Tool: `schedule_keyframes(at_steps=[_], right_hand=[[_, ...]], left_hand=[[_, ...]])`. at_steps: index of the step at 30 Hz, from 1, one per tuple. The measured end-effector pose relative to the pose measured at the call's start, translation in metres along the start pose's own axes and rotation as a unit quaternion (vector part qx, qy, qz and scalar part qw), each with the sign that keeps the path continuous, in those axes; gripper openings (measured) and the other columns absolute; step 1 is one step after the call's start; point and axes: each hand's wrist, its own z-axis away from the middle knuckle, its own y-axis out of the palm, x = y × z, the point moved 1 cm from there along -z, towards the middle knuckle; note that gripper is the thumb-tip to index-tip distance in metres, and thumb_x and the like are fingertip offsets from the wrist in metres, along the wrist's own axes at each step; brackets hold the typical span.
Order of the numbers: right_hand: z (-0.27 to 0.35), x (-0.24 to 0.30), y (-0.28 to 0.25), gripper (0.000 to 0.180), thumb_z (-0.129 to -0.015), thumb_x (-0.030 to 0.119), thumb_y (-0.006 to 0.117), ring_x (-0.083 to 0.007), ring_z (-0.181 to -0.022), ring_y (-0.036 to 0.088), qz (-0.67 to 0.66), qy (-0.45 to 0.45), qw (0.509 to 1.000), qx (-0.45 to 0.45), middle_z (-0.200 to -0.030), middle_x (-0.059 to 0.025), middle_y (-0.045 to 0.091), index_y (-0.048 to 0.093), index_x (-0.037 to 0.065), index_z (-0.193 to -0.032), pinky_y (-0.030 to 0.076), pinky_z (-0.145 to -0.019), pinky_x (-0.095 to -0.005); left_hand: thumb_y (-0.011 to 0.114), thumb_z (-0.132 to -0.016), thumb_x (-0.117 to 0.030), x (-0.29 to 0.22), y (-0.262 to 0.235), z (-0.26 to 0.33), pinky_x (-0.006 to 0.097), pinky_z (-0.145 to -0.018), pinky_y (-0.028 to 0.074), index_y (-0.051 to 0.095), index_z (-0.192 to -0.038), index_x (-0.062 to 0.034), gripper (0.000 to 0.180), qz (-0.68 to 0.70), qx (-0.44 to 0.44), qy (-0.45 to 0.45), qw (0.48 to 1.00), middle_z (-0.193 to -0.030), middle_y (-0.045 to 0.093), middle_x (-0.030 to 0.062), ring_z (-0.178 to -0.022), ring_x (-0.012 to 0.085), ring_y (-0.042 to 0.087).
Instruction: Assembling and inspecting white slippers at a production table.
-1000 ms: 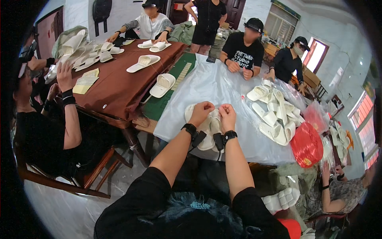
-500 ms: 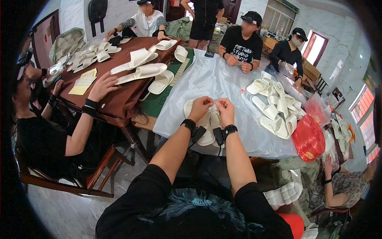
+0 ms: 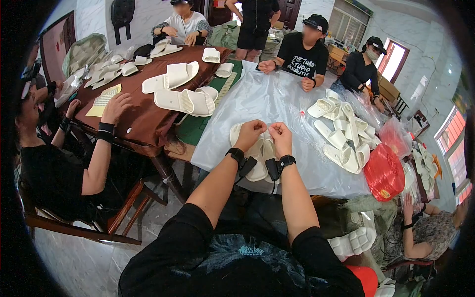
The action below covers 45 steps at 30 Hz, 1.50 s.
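The fingers of the left hand [image 3: 249, 134] and right hand [image 3: 281, 140] were pinched, tips nearly meeting (anything held was too fine to tell), above pale slippers [image 3: 258, 173] on the plastic-covered worktop [image 3: 213, 147]. Seemingly delicate fingertip work, it called next for a steady pinch.

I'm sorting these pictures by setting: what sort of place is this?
Likely a small slipper workshop: many slippers lie on a brown table and a pale sheet, with several people around them.

Left head-worn fisheye — looking down and forward
Near the hands [image 3: 249, 136] at centre; plastic-covered table [image 3: 264, 101] around them, pale wall [image 3: 414, 49] upper right.
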Motion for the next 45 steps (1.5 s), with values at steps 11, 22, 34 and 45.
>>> schedule_keyframes(at_steps=[11,22,34,45], right_hand=[[0.001,-0.001,-0.001,0.006,-0.085,0.004,0.062,-0.0047,-0.065,0.048,0.025,0.007,1.000,0.014,-0.076,0.0024,0.057,0.059,0.004,-0.091,0.038,-0.058,-0.0188],[0.000,-0.001,-0.002,0.004,-0.086,0.004,0.061,-0.0053,-0.068,0.049,0.031,0.013,0.999,0.021,-0.076,0.0018,0.057,0.059,0.003,-0.090,0.040,-0.061,-0.0201],[-0.003,-0.003,-0.006,0.005,-0.085,0.004,0.063,-0.0066,-0.066,0.050,-0.134,-0.035,0.990,-0.031,-0.077,0.0002,0.059,0.060,0.003,-0.089,0.040,-0.061,-0.0206],[0.037,0.086,-0.006,0.020,-0.078,0.008,0.065,-0.0274,-0.093,0.059,0.300,-0.238,0.924,0.023,-0.100,-0.0094,0.063,0.064,0.008,-0.099,0.047,-0.077,-0.0364]], left_hand=[[0.065,-0.085,-0.008,-0.001,-0.001,0.003,0.022,-0.067,0.044,0.063,-0.089,0.0019,0.011,-0.015,-0.001,0.015,1.000,-0.080,0.063,0.0010,-0.072,0.0071,0.054],[0.065,-0.084,-0.008,-0.010,0.000,0.006,0.022,-0.065,0.044,0.063,-0.088,0.0020,0.011,-0.015,0.001,0.029,0.999,-0.078,0.062,-0.0002,-0.071,0.0067,0.053],[0.060,-0.084,-0.003,0.001,-0.001,-0.003,0.024,-0.067,0.046,0.060,-0.090,-0.0008,0.007,0.081,-0.052,0.027,0.995,-0.078,0.064,0.0039,-0.071,0.0102,0.058],[0.052,-0.095,-0.025,-0.038,-0.040,-0.015,0.024,-0.065,0.041,0.049,-0.100,-0.0101,0.016,0.199,-0.175,0.030,0.964,-0.086,0.066,0.0068,-0.075,0.0120,0.059]])
